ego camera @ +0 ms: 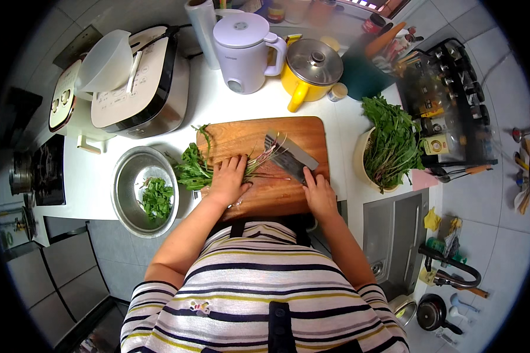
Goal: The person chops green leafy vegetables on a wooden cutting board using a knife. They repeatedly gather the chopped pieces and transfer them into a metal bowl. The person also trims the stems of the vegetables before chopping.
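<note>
A wooden cutting board (265, 125) lies on the white counter in front of me. My left hand (229, 180) presses on a bunch of leafy greens (193, 170), whose leaves spread past the board's left edge and whose reddish stems point right. In my right hand (320, 194) is a kitchen cleaver (290, 158), its blade slanting up and left beside the stem ends. Left of the board, a metal bowl (123, 189) holds cut green leaves (157, 198). To the right, a cream-coloured container (361, 152) is heaped with more long-stemmed greens (391, 145).
Behind the board stand a lidded yellow pot (304, 84), a lilac electric jug (243, 53) and a small jar (337, 92). A rice cooker (137, 88) is at the back left. The sink (388, 238) lies at the right, below a black rack (446, 101) of jars.
</note>
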A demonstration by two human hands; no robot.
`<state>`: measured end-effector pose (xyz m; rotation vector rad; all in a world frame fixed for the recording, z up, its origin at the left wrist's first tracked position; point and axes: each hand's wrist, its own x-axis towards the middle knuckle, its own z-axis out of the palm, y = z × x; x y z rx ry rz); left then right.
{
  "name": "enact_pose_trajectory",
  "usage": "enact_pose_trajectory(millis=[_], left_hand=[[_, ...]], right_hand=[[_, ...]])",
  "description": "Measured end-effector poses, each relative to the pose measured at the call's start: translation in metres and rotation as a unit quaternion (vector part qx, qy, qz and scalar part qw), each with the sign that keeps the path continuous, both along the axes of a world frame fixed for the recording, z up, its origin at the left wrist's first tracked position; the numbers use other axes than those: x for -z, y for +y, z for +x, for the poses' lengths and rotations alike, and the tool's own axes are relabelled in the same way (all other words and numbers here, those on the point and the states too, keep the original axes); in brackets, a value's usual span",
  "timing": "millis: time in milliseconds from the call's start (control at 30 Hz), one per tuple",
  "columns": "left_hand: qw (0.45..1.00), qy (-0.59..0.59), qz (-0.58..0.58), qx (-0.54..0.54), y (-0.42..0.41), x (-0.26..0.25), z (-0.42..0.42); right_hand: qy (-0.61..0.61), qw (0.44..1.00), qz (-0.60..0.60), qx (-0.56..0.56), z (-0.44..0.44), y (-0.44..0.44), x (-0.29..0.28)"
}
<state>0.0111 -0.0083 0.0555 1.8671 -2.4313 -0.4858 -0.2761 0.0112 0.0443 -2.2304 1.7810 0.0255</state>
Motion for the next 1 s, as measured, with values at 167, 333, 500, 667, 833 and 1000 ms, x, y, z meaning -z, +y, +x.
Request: enact_pose_trajectory(millis=[167,333,500,667,833,1000], left_hand=[[0.998,0.046,-0.049,0.007,-0.002,0.041,0.001],[0.997,0.037,-0.059,0.039,-0.005,0.034,-0.006],[0.998,-0.057,-0.013,-0.020,-0.012,0.004,-0.037],[0.999,-0.006,-0.030,0.043,-0.030,0.038,-0.046],[0.975,0.166,-0.148,0.015,-0.027,0.053,-0.045],[0.957,0.256,-0.127,-0.038,-0.023,0.048,-0.045]], right_hand=[[-0.034,0.998,-0.024,0.050,-0.011,0.001,-0.025],[-0.226,0.958,-0.035,0.173,-0.027,-0.001,-0.038],[-0.318,0.920,-0.006,0.229,-0.022,0.007,-0.031],[-0.353,0.894,0.056,0.271,-0.004,0.008,-0.022],[-0.294,0.932,0.048,0.207,0.009,0.009,-0.036],[-0.176,0.965,0.001,0.193,0.016,0.008,-0.042]])
